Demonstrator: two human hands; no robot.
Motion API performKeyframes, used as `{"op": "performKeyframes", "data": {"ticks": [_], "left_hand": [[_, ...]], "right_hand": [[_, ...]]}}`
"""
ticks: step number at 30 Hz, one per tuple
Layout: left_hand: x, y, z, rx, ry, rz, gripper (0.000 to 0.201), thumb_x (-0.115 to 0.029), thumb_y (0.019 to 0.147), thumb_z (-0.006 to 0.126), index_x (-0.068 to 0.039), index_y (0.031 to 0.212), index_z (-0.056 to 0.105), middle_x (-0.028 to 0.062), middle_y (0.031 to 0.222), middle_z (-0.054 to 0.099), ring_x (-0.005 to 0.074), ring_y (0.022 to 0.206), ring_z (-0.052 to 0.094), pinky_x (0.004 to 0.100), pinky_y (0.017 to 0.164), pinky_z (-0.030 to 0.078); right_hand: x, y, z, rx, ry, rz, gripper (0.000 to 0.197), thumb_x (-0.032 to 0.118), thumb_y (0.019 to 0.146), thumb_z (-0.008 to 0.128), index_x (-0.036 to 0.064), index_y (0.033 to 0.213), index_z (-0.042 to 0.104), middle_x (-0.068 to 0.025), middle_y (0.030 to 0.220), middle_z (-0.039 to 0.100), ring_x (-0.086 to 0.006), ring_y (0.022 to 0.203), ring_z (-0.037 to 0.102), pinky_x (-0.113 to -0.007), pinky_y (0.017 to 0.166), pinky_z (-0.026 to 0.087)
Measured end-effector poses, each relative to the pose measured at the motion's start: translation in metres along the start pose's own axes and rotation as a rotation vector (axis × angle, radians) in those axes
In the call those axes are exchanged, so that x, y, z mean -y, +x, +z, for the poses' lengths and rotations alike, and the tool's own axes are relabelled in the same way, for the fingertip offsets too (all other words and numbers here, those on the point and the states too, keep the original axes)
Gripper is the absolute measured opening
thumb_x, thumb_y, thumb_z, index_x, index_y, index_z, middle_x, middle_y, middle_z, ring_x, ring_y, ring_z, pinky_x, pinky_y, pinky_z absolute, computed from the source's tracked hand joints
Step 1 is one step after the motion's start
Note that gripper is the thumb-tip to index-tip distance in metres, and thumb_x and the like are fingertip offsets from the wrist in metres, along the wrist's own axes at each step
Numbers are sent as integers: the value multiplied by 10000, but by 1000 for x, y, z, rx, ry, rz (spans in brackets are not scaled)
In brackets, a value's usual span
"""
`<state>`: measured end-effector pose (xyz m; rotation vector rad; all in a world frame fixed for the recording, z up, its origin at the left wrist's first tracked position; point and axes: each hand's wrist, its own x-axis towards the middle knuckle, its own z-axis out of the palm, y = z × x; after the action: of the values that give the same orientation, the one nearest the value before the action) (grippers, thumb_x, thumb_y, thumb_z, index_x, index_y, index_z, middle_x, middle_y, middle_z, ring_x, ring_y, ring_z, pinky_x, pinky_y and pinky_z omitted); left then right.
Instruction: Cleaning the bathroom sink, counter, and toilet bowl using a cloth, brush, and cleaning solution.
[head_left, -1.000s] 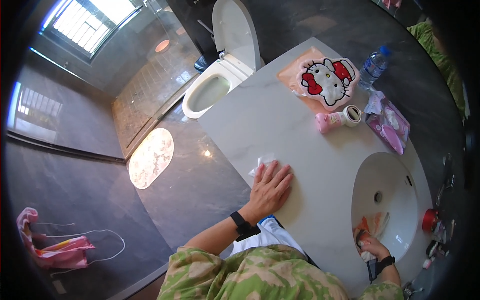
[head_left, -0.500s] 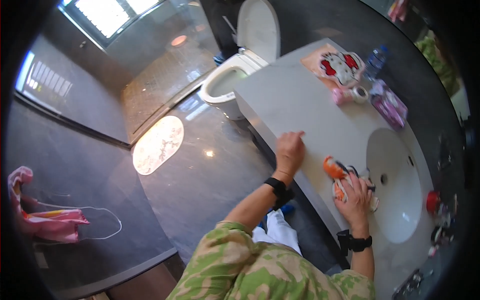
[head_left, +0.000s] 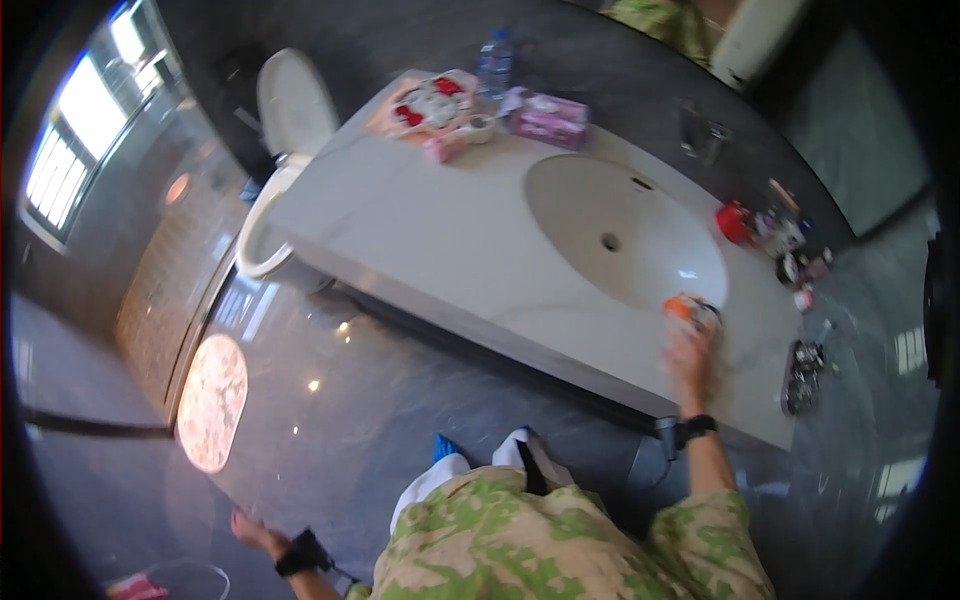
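Note:
On the counter by the front right rim of the oval sink (head_left: 560, 215), my right hand (head_left: 690, 358) grips a crumpled cloth (head_left: 692, 312) patterned in orange, white and black. Motion blurs the fingers, and the palm covers part of the cloth. My left hand (head_left: 258, 535) hangs low at the left, over the floor and away from the counter. It touches nothing that I can see, and its fingers are too small and blurred to read.
Along the pale countertop (head_left: 430, 250) stand a water bottle (head_left: 495, 65), a pink tissue pack (head_left: 550, 120), a red-and-white cat-shaped item (head_left: 435, 103) and a paper roll (head_left: 480, 128). A red container (head_left: 733, 222) and a dark tray (head_left: 803, 378) sit right. The toilet (head_left: 270, 235) is left.
My right hand has carried the cloth along the counter to the sink's front right side. My left hand has dropped away from the counter to the lower left. The view has turned right.

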<state>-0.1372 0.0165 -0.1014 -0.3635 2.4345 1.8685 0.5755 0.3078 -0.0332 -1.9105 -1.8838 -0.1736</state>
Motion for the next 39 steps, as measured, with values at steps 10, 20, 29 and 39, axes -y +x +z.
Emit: {"op": "performKeyframes", "data": {"ticks": [10, 20, 29, 39], "left_hand": [[-13, -130, 130, 590, -63, 205, 263, -174, 789, 502, 2, 971, 572, 78, 844, 557, 175, 734, 524, 283, 663, 444], [5, -208, 176, 762, -104, 141, 233, -118, 780, 526, -32, 993, 566, 63, 772, 554, 157, 696, 528, 253, 616, 433], [-43, -267, 158, 625, -48, 238, 198, -81, 764, 526, -22, 949, 567, 45, 755, 581, 107, 661, 523, 208, 570, 406], [11, -188, 108, 260, -122, 92, 187, -73, 731, 509, -6, 884, 593, 59, 720, 604, 108, 591, 512, 225, 521, 395]], "right_hand": [[166, 9, 15, 170, 387, -372, 748, 272, 640, 720, 123, 1269, 344, -136, 1171, 445, -337, 1044, 479, -405, 778, 481], [-89, -65, -105, 229, 56, 418, 676, 380, 601, 767, 121, 1164, 497, -122, 1061, 564, -300, 984, 550, -396, 815, 461], [-218, -17, -121, 94, 780, 656, 518, 152, 707, 729, 34, 1157, 501, -24, 1003, 527, -127, 881, 508, -243, 748, 425], [-72, 12, -2, 328, 608, -297, 801, 294, 586, 736, 7, 1250, 393, -163, 1167, 469, -301, 1099, 456, -408, 936, 344]]}}
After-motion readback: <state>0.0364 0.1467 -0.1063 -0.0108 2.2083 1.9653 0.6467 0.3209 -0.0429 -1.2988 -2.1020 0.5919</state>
